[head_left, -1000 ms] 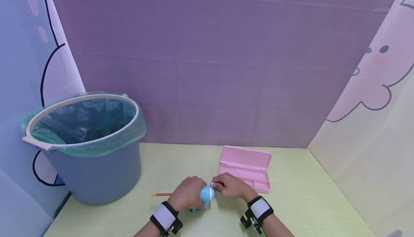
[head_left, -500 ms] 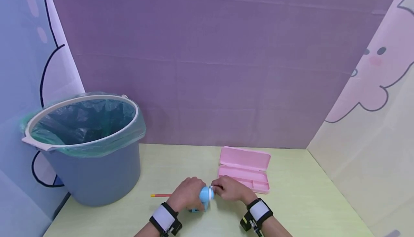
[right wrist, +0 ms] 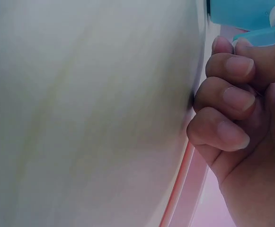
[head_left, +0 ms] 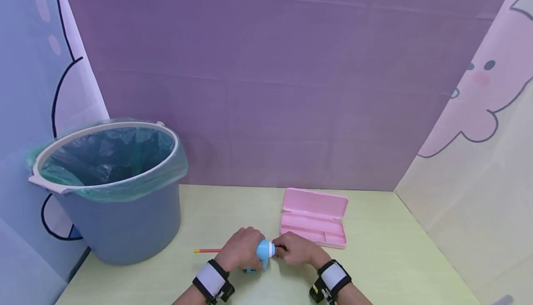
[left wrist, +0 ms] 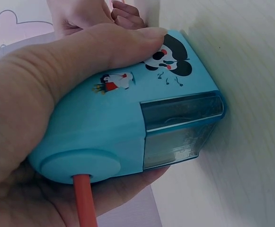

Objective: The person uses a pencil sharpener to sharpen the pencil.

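Just left of the open pink pencil case [head_left: 315, 204], my left hand [head_left: 243, 248] grips a blue sharpener [left wrist: 110, 113] with a red pencil [left wrist: 85, 201] inserted; my right hand [head_left: 297, 249] pinches its crank [right wrist: 259, 37]. Should my left grip loosen, the sharpener might twist and snap the pencil.

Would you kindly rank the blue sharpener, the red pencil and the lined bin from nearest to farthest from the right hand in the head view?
1. Blue sharpener: just left of the right hand.
2. Red pencil: farther left, showing past the left hand.
3. Lined bin: farthest left.
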A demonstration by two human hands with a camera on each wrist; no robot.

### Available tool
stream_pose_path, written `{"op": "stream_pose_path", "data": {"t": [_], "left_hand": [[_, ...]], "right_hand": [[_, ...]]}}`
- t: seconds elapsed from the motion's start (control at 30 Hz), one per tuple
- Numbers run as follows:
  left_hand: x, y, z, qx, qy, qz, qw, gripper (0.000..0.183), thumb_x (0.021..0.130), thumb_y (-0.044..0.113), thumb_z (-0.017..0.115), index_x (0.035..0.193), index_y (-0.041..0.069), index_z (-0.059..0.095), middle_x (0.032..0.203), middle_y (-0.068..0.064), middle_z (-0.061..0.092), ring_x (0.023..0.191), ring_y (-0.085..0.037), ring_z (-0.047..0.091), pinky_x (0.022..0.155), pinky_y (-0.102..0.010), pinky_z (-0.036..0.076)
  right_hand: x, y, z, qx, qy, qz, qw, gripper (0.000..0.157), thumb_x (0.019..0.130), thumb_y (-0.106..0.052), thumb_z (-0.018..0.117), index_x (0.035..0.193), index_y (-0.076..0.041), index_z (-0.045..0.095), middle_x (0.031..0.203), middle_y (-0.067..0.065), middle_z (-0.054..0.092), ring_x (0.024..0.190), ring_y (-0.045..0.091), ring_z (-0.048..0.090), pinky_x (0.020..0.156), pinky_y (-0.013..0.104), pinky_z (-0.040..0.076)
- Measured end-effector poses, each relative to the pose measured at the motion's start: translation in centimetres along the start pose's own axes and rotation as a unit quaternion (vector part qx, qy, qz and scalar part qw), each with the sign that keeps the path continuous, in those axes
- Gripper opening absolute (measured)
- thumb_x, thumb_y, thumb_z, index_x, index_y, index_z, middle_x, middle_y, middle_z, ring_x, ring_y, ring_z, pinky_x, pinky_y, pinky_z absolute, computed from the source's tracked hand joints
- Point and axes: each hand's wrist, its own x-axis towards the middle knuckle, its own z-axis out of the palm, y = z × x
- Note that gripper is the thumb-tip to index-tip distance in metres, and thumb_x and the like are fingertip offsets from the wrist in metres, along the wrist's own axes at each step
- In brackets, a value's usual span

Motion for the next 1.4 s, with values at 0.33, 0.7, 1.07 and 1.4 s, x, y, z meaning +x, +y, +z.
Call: {"op": "stream_pose_path", "data": {"t": [0.33,0.7,1.07,1.4], "left_hand": [[0.0,0.2,-0.1,0.000,-0.006,-0.024,0.9997,0.036,0.056,0.027,0.092,0.079,0.017,0.067,0.075,0.007,0.054,0.070,-0.012,0.048,0.064,-0.029,0.043],[0.1,0.2,0.0,0.006,-0.002,-0.026,0.9996,0.039,0.056,0.030,0.092,0.082,0.017,0.067,0.077,0.007,0.055,0.072,-0.013,0.048,0.067,-0.030,0.044],[0.2,0.1,0.1,0.014,0.002,-0.030,0.9995,0.039,0.056,0.030,0.091,0.083,0.017,0.066,0.078,0.006,0.055,0.072,-0.013,0.048,0.067,-0.030,0.044],[0.0,0.2,0.0,0.002,-0.005,-0.036,0.9993,0.040,0.058,0.031,0.091,0.086,0.016,0.066,0.079,0.006,0.054,0.074,-0.014,0.048,0.068,-0.031,0.044]], "right_hand": [[-0.2,-0.3,0.3,-0.024,-0.009,0.007,1.000,0.023,0.094,-0.007,0.053,0.074,-0.013,0.062,0.062,-0.016,0.046,0.052,-0.004,0.036,0.049,0.012,0.031],[-0.9,-1.2,0.2,-0.028,-0.019,0.005,0.999,0.023,0.096,-0.012,0.056,0.075,-0.013,0.066,0.062,-0.017,0.050,0.050,-0.005,0.036,0.046,0.015,0.033],[-1.5,-1.6,0.6,-0.018,-0.011,-0.018,1.000,0.026,0.097,-0.012,0.056,0.073,-0.014,0.065,0.061,-0.017,0.047,0.051,-0.007,0.035,0.047,0.011,0.031],[-1.7,-1.7,0.6,-0.002,-0.024,-0.025,0.999,0.026,0.098,-0.013,0.054,0.074,-0.014,0.066,0.060,-0.017,0.045,0.052,-0.008,0.035,0.048,0.011,0.031]]}}
